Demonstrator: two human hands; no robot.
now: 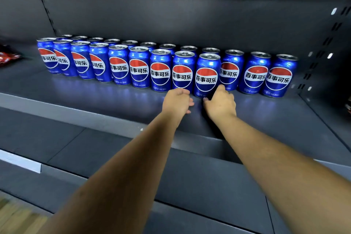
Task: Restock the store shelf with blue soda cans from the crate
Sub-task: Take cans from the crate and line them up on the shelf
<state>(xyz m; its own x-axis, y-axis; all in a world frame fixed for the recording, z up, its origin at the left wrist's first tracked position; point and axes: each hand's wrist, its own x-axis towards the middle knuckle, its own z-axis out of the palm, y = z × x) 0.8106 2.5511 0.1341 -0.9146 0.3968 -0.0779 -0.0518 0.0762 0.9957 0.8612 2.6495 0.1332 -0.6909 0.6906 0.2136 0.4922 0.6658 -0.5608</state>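
Looking down from my head camera, I see a dark grey metal shelf (98, 89) with a matching back panel (171, 11) and slotted uprights on the right side (330, 42). Below it a second grey shelf (114, 157) steps out toward me, with a pale price strip (20, 161) along its left edge. A patch of wood floor (17, 216) shows at the bottom left corner. At the far left of the upper shelf lies a red snack packet (8, 56) (only partly in view).

Blue soda cans (139, 67) stand upright along the shelf in two rows, logos facing me; the front row runs from the left and ends near the middle, while the rear row carries on to the right.

My left hand (177, 100) reaches in just below the second-to-last front can (183, 72), fingers loosely curled and holding nothing, near the can's base but I cannot tell if it touches. My right hand (220, 102) is at the last front can (207, 75), thumb up against its right side and fingers curled toward its lower front, so it seems to hold the can near its base. Both cans stand on the shelf, touching each other.
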